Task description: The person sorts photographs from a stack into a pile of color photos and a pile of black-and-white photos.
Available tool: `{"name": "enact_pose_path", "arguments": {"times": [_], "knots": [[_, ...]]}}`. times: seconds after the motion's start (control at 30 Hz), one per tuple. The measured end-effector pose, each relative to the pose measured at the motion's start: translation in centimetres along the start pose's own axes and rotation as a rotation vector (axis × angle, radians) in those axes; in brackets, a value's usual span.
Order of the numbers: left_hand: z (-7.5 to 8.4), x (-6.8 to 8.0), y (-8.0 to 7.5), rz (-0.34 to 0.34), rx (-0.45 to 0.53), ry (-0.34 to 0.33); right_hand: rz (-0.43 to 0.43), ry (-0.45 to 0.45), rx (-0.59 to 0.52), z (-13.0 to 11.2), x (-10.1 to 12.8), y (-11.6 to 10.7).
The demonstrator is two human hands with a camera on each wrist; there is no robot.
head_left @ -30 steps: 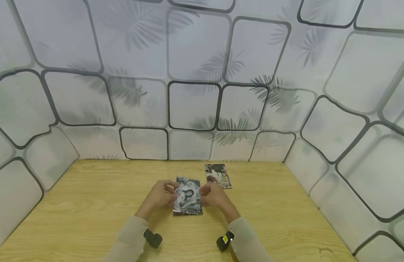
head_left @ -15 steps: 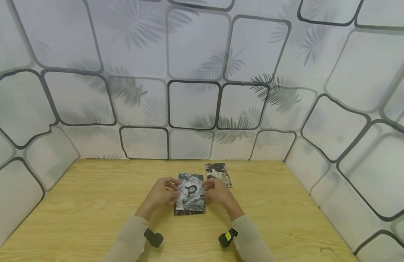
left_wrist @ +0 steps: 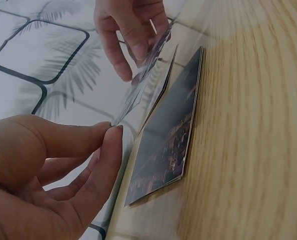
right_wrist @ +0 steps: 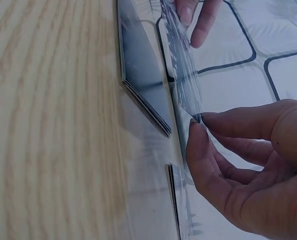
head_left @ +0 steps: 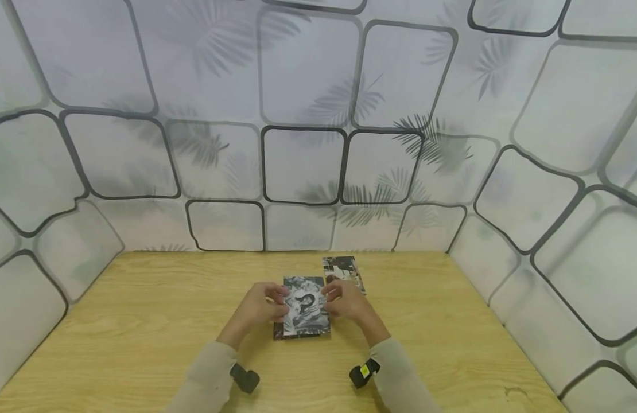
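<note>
A black-and-white photo card (head_left: 305, 303) is lifted a little above a small stack of cards (head_left: 298, 331) on the wooden table (head_left: 143, 321). My left hand (head_left: 264, 304) pinches its left edge and my right hand (head_left: 346, 302) pinches its right edge. In the left wrist view the card (left_wrist: 143, 85) runs edge-on between my left fingertips (left_wrist: 111, 145) and the other hand, with the stack (left_wrist: 168, 135) under it. The right wrist view shows the same card (right_wrist: 183, 75) pinched by my thumb and forefinger (right_wrist: 198, 135) above the stack (right_wrist: 143, 80).
Another card (head_left: 343, 271) lies flat on the table just beyond my right hand. Patterned white walls (head_left: 308, 115) close the table in at the back and on both sides. Bare wood stretches to the left and right of my hands.
Both hands have carried the top card a little up and to the right, off the stack; the stack's lower left corner now shows beneath it.
</note>
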State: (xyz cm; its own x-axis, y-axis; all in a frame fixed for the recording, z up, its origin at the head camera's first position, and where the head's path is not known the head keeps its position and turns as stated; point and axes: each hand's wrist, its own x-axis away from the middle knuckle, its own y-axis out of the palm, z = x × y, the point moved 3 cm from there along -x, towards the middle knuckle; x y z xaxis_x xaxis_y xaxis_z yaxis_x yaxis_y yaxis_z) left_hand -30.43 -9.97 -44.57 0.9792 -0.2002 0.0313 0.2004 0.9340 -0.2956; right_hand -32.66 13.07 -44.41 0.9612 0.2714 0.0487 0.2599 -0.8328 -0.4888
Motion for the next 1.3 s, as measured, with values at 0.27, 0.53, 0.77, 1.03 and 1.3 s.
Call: {"name": "enact_pose_path", "arguments": {"times": [0.27, 0.53, 0.77, 1.03, 1.3], "knots": [[0.1, -0.1, 0.9, -0.026, -0.055, 0.008, -0.008, 0.014, 0.032, -0.2, 0.2, -0.8], [0.9, -0.2, 2.5, -0.065, -0.147, 0.065, -0.015, 0.05, 0.105, 0.1, 0.9, -2.3], [1.3, -0.3, 4.2, -0.135, -0.155, 0.099, -0.048, 0.065, 0.128, 0.6, 1.6, -3.8], [2.0, 0.0, 6.2, -0.173, -0.188, 0.094, -0.063, 0.095, 0.174, 2.0, 2.6, -5.0], [2.3, -0.2, 8.0, -0.195, -0.268, 0.111, -0.083, 0.11, 0.187, 3.1, 3.7, -6.0]]}}
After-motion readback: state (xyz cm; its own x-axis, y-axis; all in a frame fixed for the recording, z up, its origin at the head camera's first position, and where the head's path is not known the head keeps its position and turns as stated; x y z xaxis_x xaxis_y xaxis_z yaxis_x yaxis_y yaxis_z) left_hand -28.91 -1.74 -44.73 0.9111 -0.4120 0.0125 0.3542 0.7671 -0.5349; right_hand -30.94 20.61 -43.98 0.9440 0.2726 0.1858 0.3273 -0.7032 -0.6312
